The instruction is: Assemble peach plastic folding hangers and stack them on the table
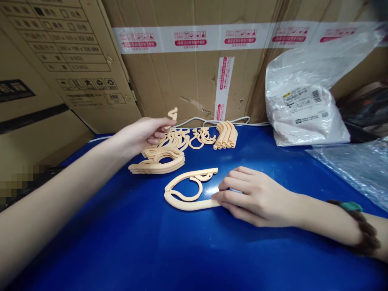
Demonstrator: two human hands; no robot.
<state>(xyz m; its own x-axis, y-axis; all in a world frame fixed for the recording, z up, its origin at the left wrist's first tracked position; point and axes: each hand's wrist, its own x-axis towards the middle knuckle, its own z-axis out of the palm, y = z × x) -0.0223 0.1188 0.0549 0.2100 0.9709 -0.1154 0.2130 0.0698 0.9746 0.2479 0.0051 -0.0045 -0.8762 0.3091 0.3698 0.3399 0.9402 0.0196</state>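
Observation:
My left hand [148, 133] is closed, pinching a small beige hook [173, 113] raised above the loose parts. Below it on the blue table, a stack of beige folded hangers [160, 167] lies beside my fingers. My right hand [254, 198] has its fingers closed on one arm of a beige folding hanger [188, 205], which lies flat in front of me. That hanger's two arms meet at the left, with a curved hook between them. Behind the stack are several loose hooks [178, 139], and more hooks [204, 136] lie to their right.
A bundle of beige hanger arms [226, 135] lies at the back. Cardboard boxes [169, 81] wall off the rear and left. A white plastic bag [306, 109] stands at the back right, near clear plastic wrap [357, 165]. White cable [194, 119] runs along the back of the table.

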